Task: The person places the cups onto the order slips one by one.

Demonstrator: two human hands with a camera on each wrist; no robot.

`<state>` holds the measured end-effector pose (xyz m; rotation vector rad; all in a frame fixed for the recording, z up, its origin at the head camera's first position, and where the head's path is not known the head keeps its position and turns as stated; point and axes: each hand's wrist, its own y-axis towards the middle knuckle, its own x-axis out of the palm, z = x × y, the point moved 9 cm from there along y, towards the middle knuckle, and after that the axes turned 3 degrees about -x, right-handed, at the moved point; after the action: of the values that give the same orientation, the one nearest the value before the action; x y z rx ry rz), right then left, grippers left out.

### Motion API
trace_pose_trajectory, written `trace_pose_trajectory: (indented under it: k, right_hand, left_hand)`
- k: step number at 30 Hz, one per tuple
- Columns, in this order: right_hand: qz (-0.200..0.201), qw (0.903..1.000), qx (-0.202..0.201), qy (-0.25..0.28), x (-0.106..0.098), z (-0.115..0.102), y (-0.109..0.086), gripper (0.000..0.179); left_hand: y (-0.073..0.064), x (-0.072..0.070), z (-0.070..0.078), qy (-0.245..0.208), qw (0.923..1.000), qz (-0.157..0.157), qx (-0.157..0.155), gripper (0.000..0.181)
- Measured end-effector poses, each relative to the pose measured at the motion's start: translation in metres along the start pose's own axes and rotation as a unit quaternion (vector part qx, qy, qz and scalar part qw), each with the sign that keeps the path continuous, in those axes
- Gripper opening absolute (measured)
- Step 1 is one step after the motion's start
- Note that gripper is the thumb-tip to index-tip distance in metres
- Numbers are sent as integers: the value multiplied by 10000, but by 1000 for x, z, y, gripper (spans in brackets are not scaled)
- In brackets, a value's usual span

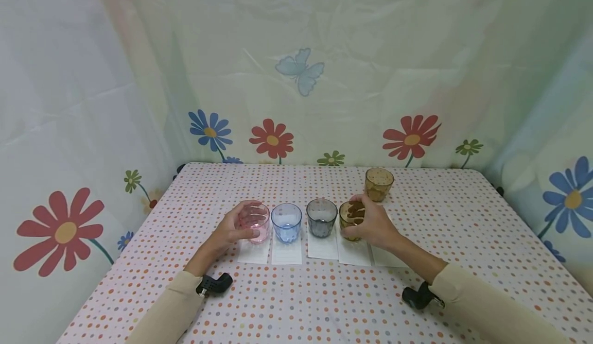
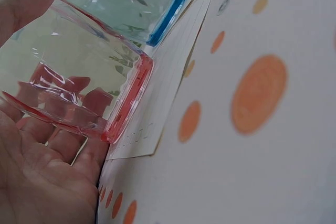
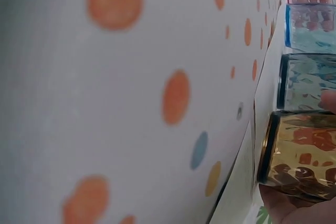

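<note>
Clear pink, blue, grey and amber glasses stand upright in a row on white paper sheets. My left hand [image 1: 231, 226] holds the pink glass [image 1: 261, 224] from its left side, thumb in front and fingers round the back; the fingers show through its wall in the left wrist view. Beside it is the blue glass [image 1: 286, 225], then the grey glass [image 1: 321, 218]. At the row's right end my right hand [image 1: 377, 225] grips the amber glass [image 3: 299, 153], its thumb in front and fingers behind. A second amber glass [image 1: 379, 185] stands farther back, just beyond the right hand.
Under the row lie several white paper sheets [image 1: 286, 254], the rightmost [image 1: 386, 258] partly below my right forearm. A dotted cloth [image 1: 287, 303] covers the table. Flower-printed curtains [image 1: 352, 86] close off the back and both sides.
</note>
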<state>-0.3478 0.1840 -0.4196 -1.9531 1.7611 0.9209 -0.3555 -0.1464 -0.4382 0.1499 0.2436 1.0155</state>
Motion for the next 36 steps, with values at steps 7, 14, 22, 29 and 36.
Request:
trace_pose_trajectory:
  k: [7, 14, 22, 29, 36]
  right_hand:
    - [-8, 9999, 86, 79, 1, 1, -2, 81]
    - [-31, 9998, 186, 104, 3, 3, -3, 86]
    - [13, 9995, 280, 127, 5, 2, -7, 91]
    - [29, 9999, 167, -6, 4, 1, -9, 93]
    - [84, 9999, 127, -66, 2, -1, -10, 96]
  left_hand:
    - [-1, -1, 1, 50, 10000, 58, -56, 73]
    - [-1, -1, 2, 11, 10000, -3, 11, 73]
    - [-1, 0, 2, 15, 10000, -7, 0, 72]
    - [-1, 2, 1, -46, 10000, 7, -62, 74]
    - [0, 1, -2, 29, 10000, 24, -71, 74]
